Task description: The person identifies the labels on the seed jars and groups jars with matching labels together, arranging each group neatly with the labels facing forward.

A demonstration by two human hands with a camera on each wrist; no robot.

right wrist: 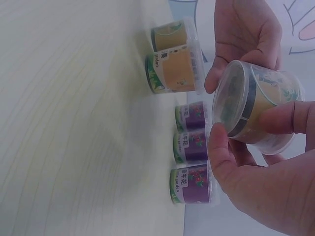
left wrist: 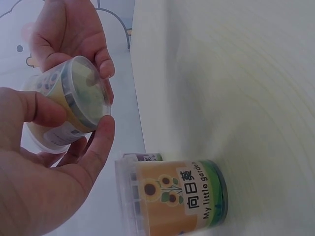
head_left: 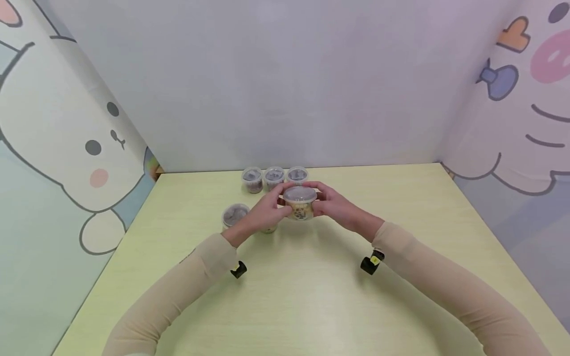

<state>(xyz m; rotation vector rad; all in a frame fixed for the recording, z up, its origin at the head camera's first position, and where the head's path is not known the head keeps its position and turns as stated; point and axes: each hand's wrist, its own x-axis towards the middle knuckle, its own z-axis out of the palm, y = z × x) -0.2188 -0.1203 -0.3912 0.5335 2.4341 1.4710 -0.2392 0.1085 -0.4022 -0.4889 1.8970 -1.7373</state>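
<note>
Between my two hands is a clear plastic cup point(head_left: 300, 203) with a lid and a yellow-orange label, raised above the table. My left hand point(head_left: 266, 211) grips its left side, fingers and thumb curled round it. From the other side my right hand point(head_left: 337, 208) holds the same cup. The left wrist view shows the held cup point(left wrist: 64, 105) tilted, its round end between fingertips and thumb. Beneath my left forearm stand two cups with orange sunflower labels, one nearer point(head_left: 235, 214) and one mostly hidden by the hand point(head_left: 269, 229).
Along the table's back edge stands a row of three lidded cups point(head_left: 274, 176) with purple labels, shown sideways in the right wrist view point(right wrist: 191, 147). Behind the pale wooden table point(head_left: 303, 296) hangs a plain curtain point(head_left: 285, 89); cartoon-printed cloth point(head_left: 58, 123) covers the sides.
</note>
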